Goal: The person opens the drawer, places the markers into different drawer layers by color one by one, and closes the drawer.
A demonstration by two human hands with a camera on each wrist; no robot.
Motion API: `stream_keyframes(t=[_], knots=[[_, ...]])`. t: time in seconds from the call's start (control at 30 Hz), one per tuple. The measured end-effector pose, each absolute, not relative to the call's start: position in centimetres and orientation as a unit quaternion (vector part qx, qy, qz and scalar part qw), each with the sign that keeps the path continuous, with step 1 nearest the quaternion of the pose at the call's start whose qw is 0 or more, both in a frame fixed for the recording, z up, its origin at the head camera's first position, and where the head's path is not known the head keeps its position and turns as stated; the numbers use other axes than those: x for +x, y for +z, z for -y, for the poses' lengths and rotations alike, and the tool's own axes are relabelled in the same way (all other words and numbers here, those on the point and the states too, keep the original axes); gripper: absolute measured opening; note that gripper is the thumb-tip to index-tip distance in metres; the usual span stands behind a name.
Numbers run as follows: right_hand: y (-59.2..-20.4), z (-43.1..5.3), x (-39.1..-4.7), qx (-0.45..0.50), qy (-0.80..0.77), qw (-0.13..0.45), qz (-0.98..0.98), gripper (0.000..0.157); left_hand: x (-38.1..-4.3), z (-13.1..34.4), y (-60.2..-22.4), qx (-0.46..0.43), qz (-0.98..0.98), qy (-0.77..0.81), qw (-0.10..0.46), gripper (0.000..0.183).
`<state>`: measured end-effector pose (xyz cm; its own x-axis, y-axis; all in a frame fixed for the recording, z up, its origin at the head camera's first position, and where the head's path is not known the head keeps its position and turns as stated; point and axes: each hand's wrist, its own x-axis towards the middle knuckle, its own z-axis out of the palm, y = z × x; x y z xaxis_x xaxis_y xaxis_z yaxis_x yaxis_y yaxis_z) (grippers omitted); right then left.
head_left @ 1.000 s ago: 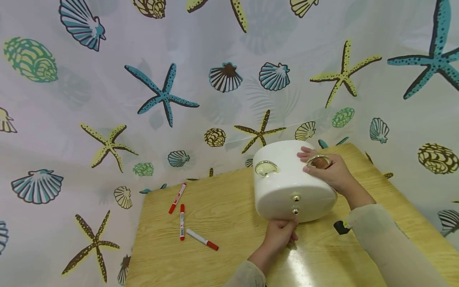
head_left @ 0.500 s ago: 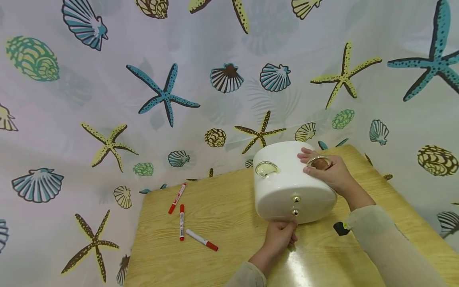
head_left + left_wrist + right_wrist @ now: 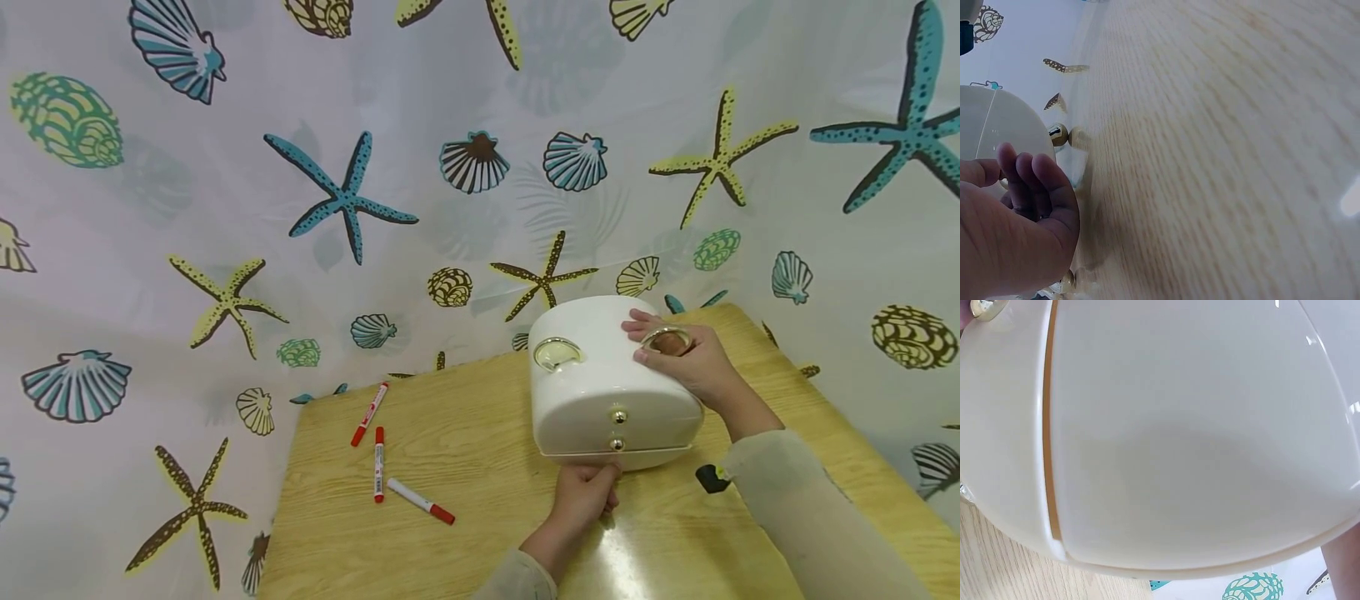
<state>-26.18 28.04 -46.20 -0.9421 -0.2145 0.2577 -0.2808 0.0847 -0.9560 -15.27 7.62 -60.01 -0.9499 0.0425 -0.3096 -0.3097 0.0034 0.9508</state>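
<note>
A white rounded storage box (image 3: 592,333) with gold ring handles and gold knobs stands on the table. Its lower drawer (image 3: 637,459) sticks out slightly at the front, with a narrow gap above it. My left hand (image 3: 585,496) is at that drawer's front edge, thumb and forefinger pinching a small gold knob (image 3: 1004,182). The other left fingers are curled beside it. My right hand (image 3: 693,354) rests on the box's right side around the gold ring handle (image 3: 666,332), fingers and thumb extended over the white surface. In the right wrist view the box's glossy side (image 3: 1197,437) hides that hand's fingers.
Three red-and-white markers lie left of the box: one at the back (image 3: 370,414), one in the middle (image 3: 379,464), one nearer (image 3: 422,501). A small black object (image 3: 711,478) is by the right sleeve. A shell-patterned curtain (image 3: 420,208) hangs behind the wooden table (image 3: 480,417).
The lower drawer has come out a little toward me, and a seam now shows above its front. My left hand has shifted slightly nearer with it; my right hand has stayed put.
</note>
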Motion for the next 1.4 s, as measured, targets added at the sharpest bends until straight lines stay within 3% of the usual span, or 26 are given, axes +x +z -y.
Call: stream_keyframes(t=[0.43,1.4], knots=[[-46.2,-27.8,-26.3,0.169,0.647,0.028,0.743,0.039,-14.8,-7.4,-59.9,-0.094,-0.703,0.695,0.115,0.04],[-46.1,-27.9,-26.2,0.16,0.64,0.032,0.751,0.038,-11.5,-6.7,-59.5,-0.077,-0.7,0.687,0.18,0.038]])
